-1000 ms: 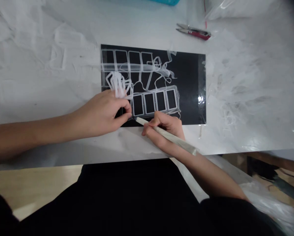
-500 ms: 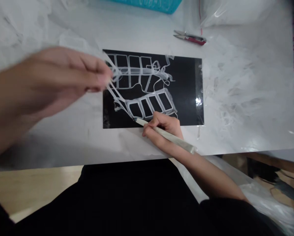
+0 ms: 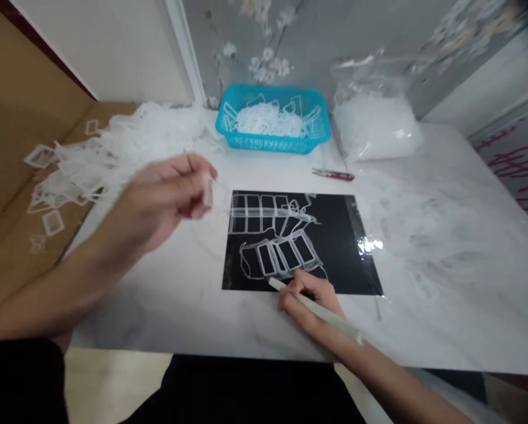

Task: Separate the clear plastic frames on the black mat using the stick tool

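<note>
My right hand [image 3: 312,291] is closed round a pale pen-shaped tool [image 3: 326,312]. The tool's tip points at the lower edge of a black sheet [image 3: 335,235] on the table. On the sheet lies a translucent strip of rectangular frames [image 3: 290,253], its left end a loose outline loop. Above it sits a second strip of frames [image 3: 255,214] with curled, tangled ends. My left hand [image 3: 171,191] is raised left of the sheet, its fingers pinching a small whitish translucent frame piece [image 3: 208,191], blurred by motion.
Behind the sheet stands a blue basket [image 3: 273,145] of white frames, beside a clear bag [image 3: 374,126] of white pieces. Red-handled snips [image 3: 335,174] lie before them. A heap of frames [image 3: 135,138] spreads at left, and translucent scraps [image 3: 432,229] cover the right.
My left hand has drawn away to the left with a small piece, off the strip on the sheet. The strip's left end is now an outline loop. The view has tilted up.
</note>
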{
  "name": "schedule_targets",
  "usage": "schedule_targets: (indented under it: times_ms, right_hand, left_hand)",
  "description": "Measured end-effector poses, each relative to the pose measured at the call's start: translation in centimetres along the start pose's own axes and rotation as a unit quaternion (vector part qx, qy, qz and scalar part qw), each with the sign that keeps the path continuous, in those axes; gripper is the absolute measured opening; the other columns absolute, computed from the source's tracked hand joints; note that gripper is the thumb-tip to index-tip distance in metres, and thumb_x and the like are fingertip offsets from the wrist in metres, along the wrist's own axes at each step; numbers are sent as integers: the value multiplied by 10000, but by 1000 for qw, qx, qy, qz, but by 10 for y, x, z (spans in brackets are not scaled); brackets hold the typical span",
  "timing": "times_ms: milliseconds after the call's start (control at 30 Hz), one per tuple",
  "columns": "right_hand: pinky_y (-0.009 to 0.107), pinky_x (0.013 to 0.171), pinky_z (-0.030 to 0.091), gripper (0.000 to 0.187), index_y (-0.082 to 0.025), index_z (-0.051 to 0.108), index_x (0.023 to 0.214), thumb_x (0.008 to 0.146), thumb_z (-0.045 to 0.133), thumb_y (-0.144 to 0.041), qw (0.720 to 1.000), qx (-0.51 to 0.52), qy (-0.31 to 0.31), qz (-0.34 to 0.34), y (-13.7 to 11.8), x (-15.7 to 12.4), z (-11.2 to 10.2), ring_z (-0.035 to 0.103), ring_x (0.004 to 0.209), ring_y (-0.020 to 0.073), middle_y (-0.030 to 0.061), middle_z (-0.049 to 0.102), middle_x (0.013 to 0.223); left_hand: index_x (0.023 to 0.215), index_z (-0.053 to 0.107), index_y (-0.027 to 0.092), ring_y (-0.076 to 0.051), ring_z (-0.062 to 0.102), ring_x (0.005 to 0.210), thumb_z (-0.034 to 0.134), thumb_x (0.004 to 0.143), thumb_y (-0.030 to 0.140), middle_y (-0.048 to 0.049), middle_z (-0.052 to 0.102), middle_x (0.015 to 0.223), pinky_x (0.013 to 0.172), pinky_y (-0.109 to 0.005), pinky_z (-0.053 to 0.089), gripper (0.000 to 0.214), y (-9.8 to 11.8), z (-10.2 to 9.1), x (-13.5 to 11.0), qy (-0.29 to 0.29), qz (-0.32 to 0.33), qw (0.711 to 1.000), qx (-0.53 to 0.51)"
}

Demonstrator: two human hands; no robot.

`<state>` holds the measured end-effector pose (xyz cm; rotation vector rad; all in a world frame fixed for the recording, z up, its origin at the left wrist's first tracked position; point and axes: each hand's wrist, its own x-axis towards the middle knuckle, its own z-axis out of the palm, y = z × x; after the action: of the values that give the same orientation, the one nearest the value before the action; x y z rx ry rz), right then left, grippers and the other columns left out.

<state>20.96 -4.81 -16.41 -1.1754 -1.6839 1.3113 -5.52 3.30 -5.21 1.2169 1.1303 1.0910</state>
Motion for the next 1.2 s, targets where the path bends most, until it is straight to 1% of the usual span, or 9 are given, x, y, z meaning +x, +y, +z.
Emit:
schedule_targets:
  times_ms: [133, 333, 567, 700, 800, 900, 1033, 1100, 1200]
  right_hand:
    - [263, 551, 511, 67, -243, 627, 861, 914, 587, -239, 999, 44, 18, -22, -22, 5, -8, 667, 620, 152, 2, 737, 760]
    - [300, 680, 558, 118, -269, 713, 1000, 919, 628, -283, 987, -97, 67, -113, -62, 27, -21, 673, 652, 141, 17, 750, 867]
    - [299, 657, 558, 116, -270, 676, 995, 887, 679, -229, 981, -87, 60, -163, -53, 32, -17, 686, 731, 153, 15, 746, 911]
    - [317, 696, 555, 108, -259, 681, 1013, 935, 614, -295, 987, -69, 49, -137, -46, 26, -22, 681, 776, 165, 34, 743, 919]
    - [294, 573, 521, 387, -255, 630, 1162, 990, 425, -534, 995, 48, 45, -68, -39, 20, -26, 631, 709, 161, 53, 723, 890]
    - [260, 451, 455, 590, -245, 591, 1190, 926, 352, -715, 982, 167, 85, -9, -29, 15, -27, 580, 670, 160, 61, 682, 875]
    - [235, 458, 466, 383, -223, 631, 1035, 908, 558, -578, 981, 155, 92, 74, -14, 11, -25, 620, 706, 154, 60, 693, 919]
    - [234, 492, 470, 229, -216, 644, 938, 877, 667, -435, 987, 106, 61, 108, -7, 8, -23, 614, 658, 140, 26, 692, 809]
    - [242, 537, 457, 127, -210, 628, 788, 822, 718, -293, 994, 32, 43, 91, 0, 3, -20, 580, 599, 122, -9, 660, 695]
  left_hand:
    - [880, 561, 195, -71, 403, 538, 601, 934, 392, 14, 486, 733, 470, -215, 294, 209, -14, 16, -16, -124, -64, 987, 74]
    - [886, 562, 184, -65, 377, 521, 595, 934, 448, 17, 493, 726, 454, -207, 303, 270, -19, 39, -28, -175, -81, 977, 87]
    - [906, 594, 192, -51, 451, 491, 591, 939, 426, -5, 601, 816, 447, -198, 350, 236, -23, 48, -26, -214, -107, 968, 74]
    - [871, 585, 196, -35, 456, 452, 614, 930, 404, 12, 616, 787, 428, -178, 355, 218, -28, 52, -23, -227, -148, 962, 25]
    - [831, 548, 197, -25, 385, 375, 664, 893, 393, 52, 522, 634, 349, -161, 245, 236, -35, 50, -19, -196, -221, 954, -50]
    - [827, 534, 203, -15, 363, 360, 691, 873, 362, 62, 462, 626, 317, -156, 186, 228, -42, 43, -17, -87, -262, 954, -118]
    - [941, 575, 230, -15, 396, 378, 662, 893, 373, 50, 519, 714, 289, -160, 198, 174, -49, 33, -17, 21, -246, 958, -146]
    - [1008, 573, 255, -24, 420, 386, 659, 893, 375, 57, 539, 716, 287, -157, 217, 187, -51, 31, -18, 32, -234, 965, -119]
    - [1127, 548, 294, -34, 426, 372, 634, 905, 373, 73, 537, 673, 300, -156, 255, 251, -53, 33, -22, 12, -235, 970, -57]
